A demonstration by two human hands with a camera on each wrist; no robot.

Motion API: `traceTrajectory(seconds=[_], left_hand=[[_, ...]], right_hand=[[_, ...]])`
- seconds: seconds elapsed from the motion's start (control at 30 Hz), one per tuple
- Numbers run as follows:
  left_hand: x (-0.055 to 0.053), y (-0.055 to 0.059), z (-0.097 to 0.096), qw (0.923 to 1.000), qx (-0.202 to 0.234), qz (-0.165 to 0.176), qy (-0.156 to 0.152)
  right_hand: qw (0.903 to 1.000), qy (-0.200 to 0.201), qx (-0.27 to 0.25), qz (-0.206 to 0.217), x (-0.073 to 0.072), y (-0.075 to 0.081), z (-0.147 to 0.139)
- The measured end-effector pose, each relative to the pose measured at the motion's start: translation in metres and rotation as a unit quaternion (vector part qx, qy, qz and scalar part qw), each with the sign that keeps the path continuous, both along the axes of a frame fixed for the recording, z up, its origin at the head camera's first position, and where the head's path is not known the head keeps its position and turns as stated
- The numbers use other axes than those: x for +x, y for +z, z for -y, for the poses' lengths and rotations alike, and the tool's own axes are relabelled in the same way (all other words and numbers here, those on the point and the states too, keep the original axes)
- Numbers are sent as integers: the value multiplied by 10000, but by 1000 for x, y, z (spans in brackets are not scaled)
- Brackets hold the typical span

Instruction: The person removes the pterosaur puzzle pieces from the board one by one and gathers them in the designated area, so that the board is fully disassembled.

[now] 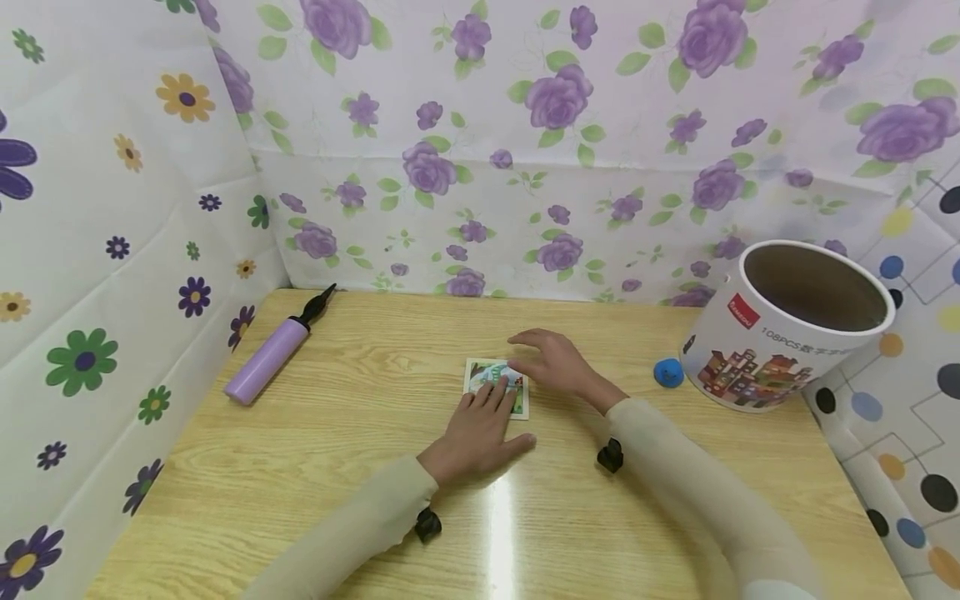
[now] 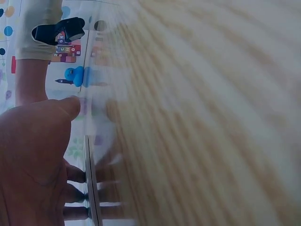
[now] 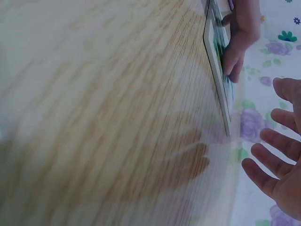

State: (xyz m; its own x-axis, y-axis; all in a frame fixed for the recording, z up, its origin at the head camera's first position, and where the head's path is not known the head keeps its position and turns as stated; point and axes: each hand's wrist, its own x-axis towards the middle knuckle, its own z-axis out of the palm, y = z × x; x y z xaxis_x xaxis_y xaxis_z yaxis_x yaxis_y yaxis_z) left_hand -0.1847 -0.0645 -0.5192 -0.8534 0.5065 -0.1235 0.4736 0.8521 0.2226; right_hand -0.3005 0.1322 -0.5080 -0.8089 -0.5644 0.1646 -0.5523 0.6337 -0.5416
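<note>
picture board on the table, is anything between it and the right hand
Nothing visible blocks the right hand: it is raised by the right edge of the picture board with only air between. The left hand rests its fingers on the board; the blue toy stands clear, farther right.

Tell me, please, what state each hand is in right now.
Left hand: open, touching the picture board.
Right hand: open, holding nothing.
</note>
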Motion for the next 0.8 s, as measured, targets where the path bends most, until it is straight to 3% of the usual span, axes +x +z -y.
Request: traceTrajectory(seconds=[0.5,0.8], left_hand=[[-1,-3,-2,9999,-158,-11,-52],[0,0,-1,9995,-294,60,-76]], right_hand=[[9989,343,-105,300,-11,-7,32],[9989,99,-131,450,-19,-15,50]])
